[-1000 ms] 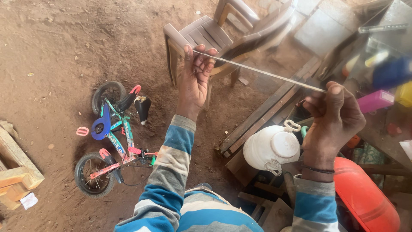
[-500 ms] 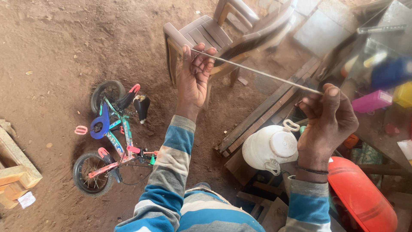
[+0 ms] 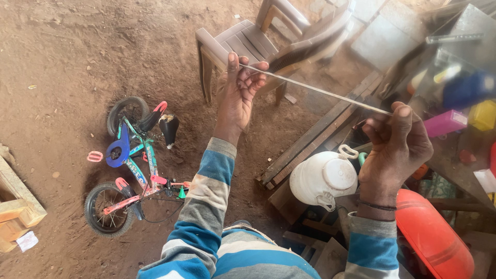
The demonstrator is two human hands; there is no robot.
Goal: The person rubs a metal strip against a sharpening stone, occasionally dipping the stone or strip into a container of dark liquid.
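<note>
Head view: thin metal rod (image 3: 315, 90) held level above the dirt floor (image 3: 77, 57), spanning from above the plastic chair (image 3: 248, 41) toward the cluttered bench (image 3: 465, 103). Left hand (image 3: 240, 90) raised, fingertips pinching the rod's far end, palm turned toward the camera. Right hand (image 3: 395, 142) closed around the rod's near end, thumb on top, dark band at the wrist. Striped blue and grey sleeves on both arms. Below the rod: stacked wooden planks (image 3: 315, 137) beside the chair, white plastic jug (image 3: 323, 178) just beyond the planks, red container (image 3: 434, 237) under the right forearm. Small child's bicycle (image 3: 132, 163) lying on its side, well apart from the chair. Wooden blocks (image 3: 15, 206) at the frame edge past the bicycle.
</note>
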